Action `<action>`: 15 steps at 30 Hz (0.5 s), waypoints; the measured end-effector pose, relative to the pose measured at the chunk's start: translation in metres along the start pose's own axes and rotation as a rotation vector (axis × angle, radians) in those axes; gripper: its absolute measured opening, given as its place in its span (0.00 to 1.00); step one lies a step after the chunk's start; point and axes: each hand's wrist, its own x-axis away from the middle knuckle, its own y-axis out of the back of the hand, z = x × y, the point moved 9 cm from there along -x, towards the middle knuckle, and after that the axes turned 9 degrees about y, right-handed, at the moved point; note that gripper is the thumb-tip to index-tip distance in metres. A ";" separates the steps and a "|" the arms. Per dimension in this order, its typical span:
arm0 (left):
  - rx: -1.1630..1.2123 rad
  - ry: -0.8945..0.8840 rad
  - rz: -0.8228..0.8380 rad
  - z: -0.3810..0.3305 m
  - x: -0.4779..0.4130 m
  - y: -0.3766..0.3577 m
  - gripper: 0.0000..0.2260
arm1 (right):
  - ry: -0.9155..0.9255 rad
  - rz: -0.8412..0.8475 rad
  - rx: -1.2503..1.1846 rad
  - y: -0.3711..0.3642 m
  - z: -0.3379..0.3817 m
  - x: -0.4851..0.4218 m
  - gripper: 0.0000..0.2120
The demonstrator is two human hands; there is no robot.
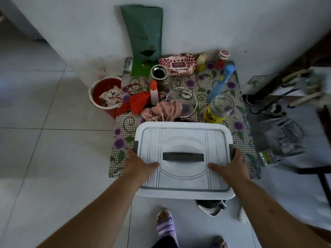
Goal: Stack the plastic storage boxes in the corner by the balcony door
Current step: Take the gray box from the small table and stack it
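Observation:
A white plastic storage box [183, 136] with a grey-trimmed lid and a dark grey handle [183, 156] in the lid's middle sits in front of me, over the near edge of a small table. My left hand [138, 163] grips its left side by the grey latch, thumb lying on the lid. My right hand [231, 164] grips the right side the same way, thumb on the lid. The box's walls and underside are hidden under the lid.
The small table [123, 126] with a flowered cloth against the white wall carries a jar, bottles, a glass lid, rags and a green bag. A red bucket [104, 92] stands on the floor at its left. Cables and bags crowd the right. My sandalled foot [165, 224] is below.

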 end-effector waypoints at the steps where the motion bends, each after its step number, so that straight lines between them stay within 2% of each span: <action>1: -0.009 0.004 -0.014 0.000 0.000 0.001 0.45 | -0.002 -0.001 -0.002 0.000 0.001 0.001 0.53; 10: -0.094 0.012 -0.034 0.000 0.018 0.004 0.51 | 0.000 0.000 -0.016 0.013 0.005 0.026 0.51; 15: -0.162 -0.051 -0.094 -0.013 0.049 0.012 0.52 | -0.015 -0.032 0.007 0.036 0.005 0.051 0.51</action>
